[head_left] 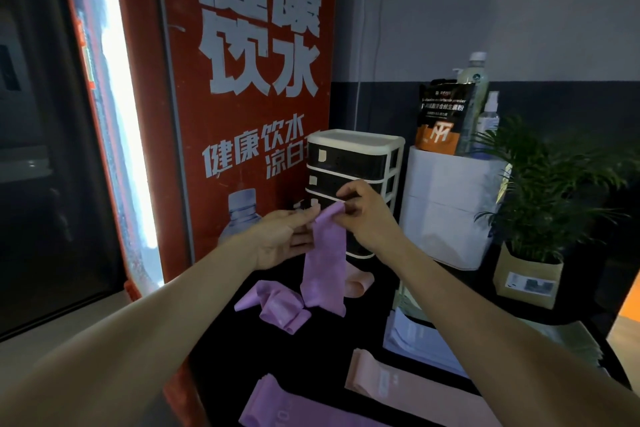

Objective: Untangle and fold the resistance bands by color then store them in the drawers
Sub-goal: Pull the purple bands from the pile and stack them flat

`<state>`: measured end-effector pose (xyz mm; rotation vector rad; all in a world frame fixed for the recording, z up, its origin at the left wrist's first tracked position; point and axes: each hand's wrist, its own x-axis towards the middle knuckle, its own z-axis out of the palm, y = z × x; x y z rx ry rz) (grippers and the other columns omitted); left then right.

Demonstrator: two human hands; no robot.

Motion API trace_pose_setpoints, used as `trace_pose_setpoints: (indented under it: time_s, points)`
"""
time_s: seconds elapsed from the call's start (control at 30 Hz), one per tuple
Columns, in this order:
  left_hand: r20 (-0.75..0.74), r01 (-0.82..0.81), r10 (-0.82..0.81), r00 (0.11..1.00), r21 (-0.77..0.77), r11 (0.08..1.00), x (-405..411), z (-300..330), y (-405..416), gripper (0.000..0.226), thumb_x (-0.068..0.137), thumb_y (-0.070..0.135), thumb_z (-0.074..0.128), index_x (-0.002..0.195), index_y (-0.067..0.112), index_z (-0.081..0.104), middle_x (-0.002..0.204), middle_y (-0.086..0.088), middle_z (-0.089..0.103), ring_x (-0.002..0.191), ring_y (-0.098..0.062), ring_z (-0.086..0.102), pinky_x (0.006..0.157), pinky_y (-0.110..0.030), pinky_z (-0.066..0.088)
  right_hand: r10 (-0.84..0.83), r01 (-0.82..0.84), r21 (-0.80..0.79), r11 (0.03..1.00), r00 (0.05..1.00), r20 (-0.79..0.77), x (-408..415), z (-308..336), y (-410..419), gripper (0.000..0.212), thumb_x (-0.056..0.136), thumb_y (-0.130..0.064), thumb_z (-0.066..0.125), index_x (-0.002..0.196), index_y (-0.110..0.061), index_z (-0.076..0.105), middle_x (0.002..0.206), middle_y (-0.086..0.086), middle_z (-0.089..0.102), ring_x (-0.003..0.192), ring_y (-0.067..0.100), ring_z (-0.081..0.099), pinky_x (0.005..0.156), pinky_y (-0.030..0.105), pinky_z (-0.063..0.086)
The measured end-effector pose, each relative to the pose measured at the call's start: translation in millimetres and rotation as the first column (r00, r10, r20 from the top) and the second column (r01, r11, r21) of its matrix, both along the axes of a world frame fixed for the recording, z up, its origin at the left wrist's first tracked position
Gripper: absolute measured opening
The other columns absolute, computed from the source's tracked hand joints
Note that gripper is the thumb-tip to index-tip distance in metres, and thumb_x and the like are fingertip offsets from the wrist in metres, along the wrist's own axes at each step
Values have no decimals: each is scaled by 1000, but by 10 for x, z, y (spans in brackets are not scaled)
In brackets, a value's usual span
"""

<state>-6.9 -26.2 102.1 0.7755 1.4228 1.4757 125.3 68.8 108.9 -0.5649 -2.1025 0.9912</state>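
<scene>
Both our hands pinch the purple band's (323, 263) top: left hand (282, 239), right hand (363, 215); it hangs lengthwise below them. Behind, the red banner (249, 80) reads 健康饮水.

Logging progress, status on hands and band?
Both hands, left and right, pinch the purple band upright. Drawer unit closed behind. Nothing blocking.

A red poster (256, 87) with white characters stands at the dark counter's (346, 340) left edge; a potted plant (543, 191) sits toward its right edge; an orange-black pouch (441, 118), two bottles (479, 104) top a white container (446, 204).
</scene>
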Motion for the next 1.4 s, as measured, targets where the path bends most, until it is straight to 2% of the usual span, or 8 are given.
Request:
trace_pose_setpoints:
  time_s: [0.1, 0.37, 0.53, 0.7, 0.83, 1.0, 1.17, 1.4]
  points:
    - [1, -55, 55, 999, 7, 998, 34, 33, 19, 27, 90, 32, 57, 103, 10, 64, 99, -7, 70, 99, -21, 62, 79, -30, 49, 34, -35, 16, 999, 997, 62, 22, -5, -5, 24, 79, -1, 66, 101, -11, 65, 99, 9, 67, 93, 23, 64, 84, 33, 53]
    - [2, -3, 3, 1000, 19, 1000, 71, 40, -39, 30, 90, 34, 56, 110, 13, 64, 108, -9, 70, 105, -21, 63, 93, -33, 48, -8, 8, 16, 1000, 1000, 13, 57, 78, -23, 25, 78, -4, 71, 101, -10, 64, 98, 6, 64, 86, 16, 60, 74, 19, 49]
    - [-121, -124, 133, 984, 74, 989, 129, 79, -50, 15, 83, 1, 64, 94, 10, 61, 90, -4, 68, 83, -13, 65, 66, -20, 54, -1, 1, 25, 1000, 1000, 3, 71, 107, -2, 17, 79, -2, 70, 95, -7, 67, 97, 6, 65, 80, 11, 58, 72, 19, 49]
    - [-118, -187, 206, 971, 153, 970, 139, 127, -11, 15, 83, 1, 64, 89, 13, 58, 88, -6, 67, 80, -16, 65, 68, -25, 52, 120, -123, 165, 979, 992, 29, 117, 106, -39, 21, 69, 0, 77, 89, -1, 71, 75, 5, 66, 54, -4, 53, 55, 9, 42]
    - [-129, -190, 213, 968, 172, 967, 145, 183, -24, 19, 81, 6, 68, 93, 14, 56, 95, -6, 66, 82, -15, 64, 67, -24, 51, -11, -6, 315, 949, 999, 50, 114, 128, -62, 9, 78, -9, 71, 87, -7, 73, 69, -7, 57, 56, 0, 51, 53, 10, 38]
    - [-661, -43, 163, 733, 194, 980, 103, 281, -132, 33, 75, 16, 76, 103, 21, 58, 97, 3, 60, 90, -12, 58, 79, -25, 50, -93, 51, 392, 918, 992, 88, 129, 247, -61, 16, 87, -20, 63, 95, -10, 72, 76, -13, 47, 76, 7, 48, 63, 9, 34]
    - [-831, -6, 191, 522, 220, 975, 185, 436, -145, 13, 83, 15, 67, 93, 6, 66, 83, -4, 61, 72, -11, 54, 71, -26, 44, -60, 53, 250, 967, 998, 22, 150, 367, -83, 20, 88, -24, 62, 92, -6, 70, 73, 1, 61, 65, 10, 53, 62, 20, 43]
    - [-564, -28, 236, 791, 352, 936, 440, 605, -120, 11, 87, 10, 61, 89, 21, 62, 87, 2, 66, 77, -7, 65, 66, -20, 56, 96, -97, -68, 993, 995, -15, 363, 223, -135, 26, 79, -5, 70, 103, -7, 64, 96, 5, 69, 85, 14, 66, 74, 20, 54]
